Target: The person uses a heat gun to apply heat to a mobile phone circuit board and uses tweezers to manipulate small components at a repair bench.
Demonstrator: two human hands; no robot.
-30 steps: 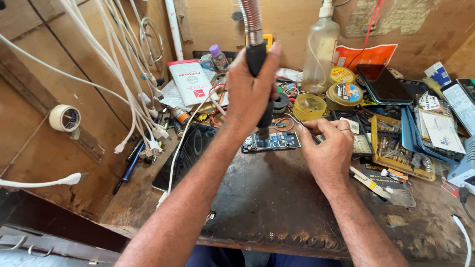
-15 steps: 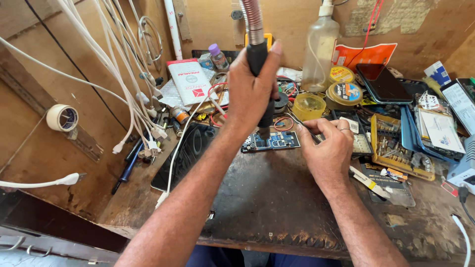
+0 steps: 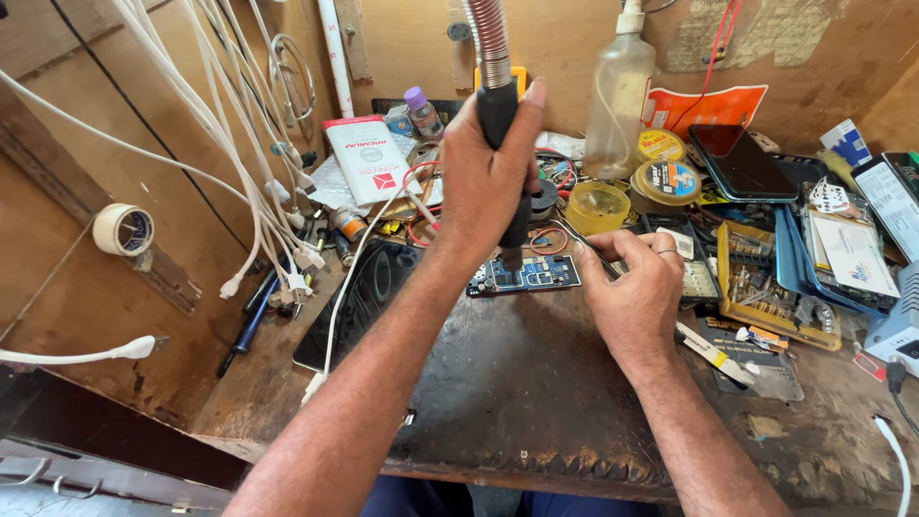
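The left hand (image 3: 488, 182) is clenched around the black handle of a hot-air tool (image 3: 500, 115), whose ribbed metal hose rises out of the top of the view; the nozzle is held upright, pointing down at a small blue circuit board (image 3: 525, 275) that lies flat on the dark mat (image 3: 517, 383) at the middle of the surface. The right hand (image 3: 637, 292) is closed on a thin metal tweezer (image 3: 579, 244), its tip directed toward the right end of the board; whether the tip touches the board cannot be told. The nozzle is judged to stand very close above the board, so overheating of neighbouring components or lifting of pads is a risk if it is held in one spot. The board appears unclamped, and a nudge from the tweezer could slide it on the mat. The fingers of the right hand lie near the nozzle, and a burn is possible. A black phone body (image 3: 369, 297) lies just beside the board on the left, with white cables (image 3: 278, 220) hanging above it; heat straying leftward could mark either. A plastic squeeze bottle (image 3: 617, 105) and round tins (image 3: 665, 182) stand behind the work, and could be knocked over if the hose swings.
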